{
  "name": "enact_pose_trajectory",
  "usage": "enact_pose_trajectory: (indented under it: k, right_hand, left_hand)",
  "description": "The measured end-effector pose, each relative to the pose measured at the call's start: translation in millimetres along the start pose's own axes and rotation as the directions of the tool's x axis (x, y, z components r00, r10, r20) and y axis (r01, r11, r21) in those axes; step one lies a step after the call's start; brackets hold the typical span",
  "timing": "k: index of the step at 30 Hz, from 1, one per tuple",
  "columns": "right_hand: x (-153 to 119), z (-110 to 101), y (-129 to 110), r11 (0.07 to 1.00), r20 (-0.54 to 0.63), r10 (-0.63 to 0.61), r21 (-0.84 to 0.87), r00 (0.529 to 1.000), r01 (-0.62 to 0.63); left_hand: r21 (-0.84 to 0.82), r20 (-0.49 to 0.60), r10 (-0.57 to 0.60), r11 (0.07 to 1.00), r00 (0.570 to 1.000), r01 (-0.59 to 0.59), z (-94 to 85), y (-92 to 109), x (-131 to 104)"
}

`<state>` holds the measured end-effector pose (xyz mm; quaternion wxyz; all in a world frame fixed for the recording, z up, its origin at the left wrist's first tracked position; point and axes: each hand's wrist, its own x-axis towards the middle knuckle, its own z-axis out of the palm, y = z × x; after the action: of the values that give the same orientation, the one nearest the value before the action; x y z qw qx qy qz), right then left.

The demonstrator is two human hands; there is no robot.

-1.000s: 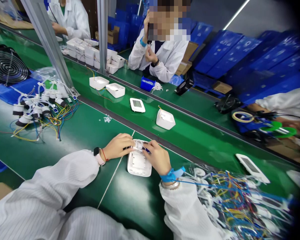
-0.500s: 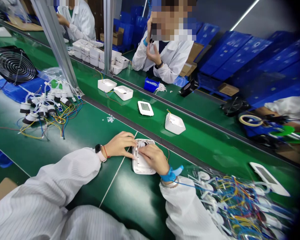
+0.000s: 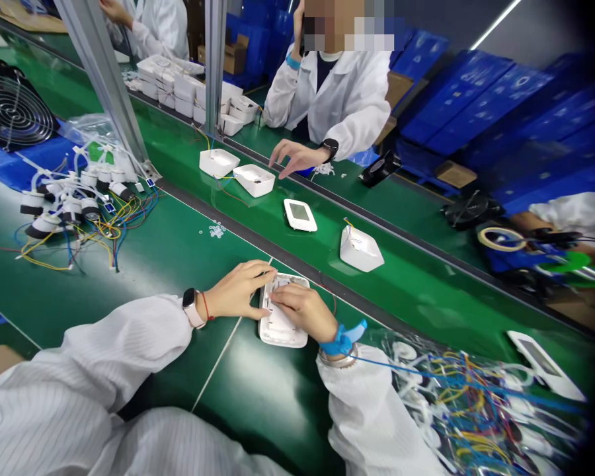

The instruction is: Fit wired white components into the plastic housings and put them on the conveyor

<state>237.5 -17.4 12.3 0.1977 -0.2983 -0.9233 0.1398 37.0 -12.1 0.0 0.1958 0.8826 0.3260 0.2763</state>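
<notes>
A white plastic housing [image 3: 282, 336] lies on the green bench in front of me, its hollow inside facing up. At its left side, my left hand [image 3: 235, 291] grips the edge, with the fingertips at the upper corner and the thumb lower down. My right hand [image 3: 307, 312] reaches in from the right over the upper half. Its fingers are pinched together inside the housing, and whatever they hold is hidden. A blue wrist strap [image 3: 342, 340] with a cord sits on my right wrist.
On the green conveyor stand open white housings [image 3: 361, 250] and a white panel with a screen [image 3: 300, 215]. Wired parts [image 3: 79, 205] lie left, and more bagged wired parts [image 3: 471, 403] lie right. Small white rings [image 3: 217, 229] are scattered ahead. A co-worker's hand [image 3: 300, 157] hovers over the conveyor.
The co-worker opposite has lowered one hand towards an open housing on the belt. My right hand's fingers have shifted slightly within the housing. My left hand keeps its place.
</notes>
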Motion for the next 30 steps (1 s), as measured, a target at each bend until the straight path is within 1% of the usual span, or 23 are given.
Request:
enact_pose_trajectory:
  k: [3, 6, 9, 11, 13, 16, 18, 20, 22, 24, 27, 30]
  right_hand:
    - [1, 3, 1, 0.998, 0.04, 0.024, -0.058, 0.999, -0.021]
    - [0, 8, -3, 0.991, 0.059, 0.048, -0.129, 0.997, -0.04]
    - [0, 16, -12, 0.979, 0.017, 0.1, -0.18, 0.995, -0.095]
    - [0, 20, -19, 0.969, -0.034, 0.155, -0.192, 0.987, -0.158]
    - [-1, 19, -23, 0.959, -0.09, 0.181, -0.207, 0.979, -0.196]
    - [-8, 6, -23, 0.951, -0.191, 0.173, -0.223, 0.966, -0.214]
    - [-17, -11, -21, 0.935, -0.277, 0.229, -0.205, 0.933, -0.29]
    - [-25, -27, -19, 0.907, -0.315, 0.318, -0.176, 0.894, -0.384]
    - [-30, -37, -19, 0.884, -0.278, 0.38, -0.172, 0.882, -0.435]
    - [-30, -39, -21, 0.869, -0.213, 0.409, -0.207, 0.887, -0.45]
    - [-26, -29, -27, 0.822, -0.17, 0.449, -0.305, 0.877, -0.48]
    - [-20, -18, -33, 0.778, -0.188, 0.464, -0.382, 0.866, -0.499]
  left_hand:
    - [-0.053, 0.036, 0.016, 0.998, 0.999, -0.014, -2.3, -7, 3]
    - [-0.094, 0.049, 0.026, 0.995, 0.998, -0.021, -3.8, -10, 4]
    - [-0.11, 0.047, 0.043, 0.993, 0.998, -0.038, -4.4, -12, 5]
    - [-0.111, 0.05, 0.055, 0.993, 0.997, -0.049, -5.2, -13, 6]
    - [-0.102, 0.056, 0.065, 0.993, 0.996, -0.059, -6.5, -14, 6]
    - [-0.086, 0.064, 0.067, 0.994, 0.996, -0.061, -9.2, -16, 7]
    - [-0.078, 0.067, 0.07, 0.995, 0.995, -0.064, -10.4, -17, 7]
    - [-0.074, 0.069, 0.078, 0.995, 0.995, -0.073, -10.7, -17, 6]
    - [-0.078, 0.07, 0.084, 0.994, 0.994, -0.078, -10.1, -18, 6]
    - [-0.085, 0.065, 0.083, 0.993, 0.994, -0.077, -9.0, -18, 5]
    - [-0.092, 0.055, 0.085, 0.993, 0.995, -0.079, -7.6, -19, 4]
    - [-0.096, 0.051, 0.095, 0.991, 0.994, -0.09, -7.0, -20, 3]
